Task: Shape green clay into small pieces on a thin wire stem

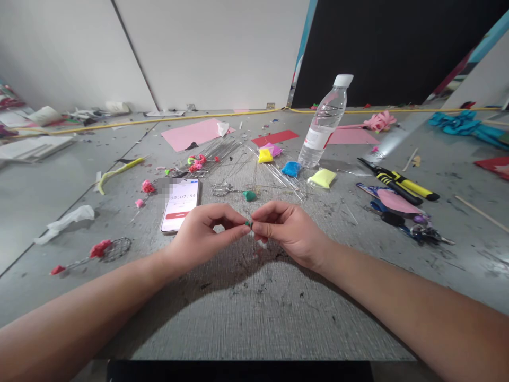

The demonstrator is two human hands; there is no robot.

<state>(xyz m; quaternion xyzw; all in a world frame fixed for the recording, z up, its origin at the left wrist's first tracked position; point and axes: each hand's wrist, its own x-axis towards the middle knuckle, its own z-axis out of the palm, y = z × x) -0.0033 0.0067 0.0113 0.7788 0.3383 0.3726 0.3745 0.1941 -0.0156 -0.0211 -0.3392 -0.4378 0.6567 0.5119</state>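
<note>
Thumb and forefinger of my left hand (212,229) pinch a tiny piece of green clay (248,223). My right hand (292,233) meets it from the other side, its fingertips closed on the same piece. Most of the piece is hidden by the fingertips. Just beyond the hands lies a larger lump of green clay (249,196), beside a twisted wire shape (222,189). A phone (181,207) with a running timer lies by my left wrist. At the left rests a wire form (115,249) with red clay (100,248) on it.
A water bottle (324,127) stands behind packets of yellow (265,155), blue (291,169) and pale yellow clay (322,178). Loose wires (284,178) lie near them. Yellow-black pliers (401,183) and keys (425,232) are at the right. Pink paper (191,134) lies farther back.
</note>
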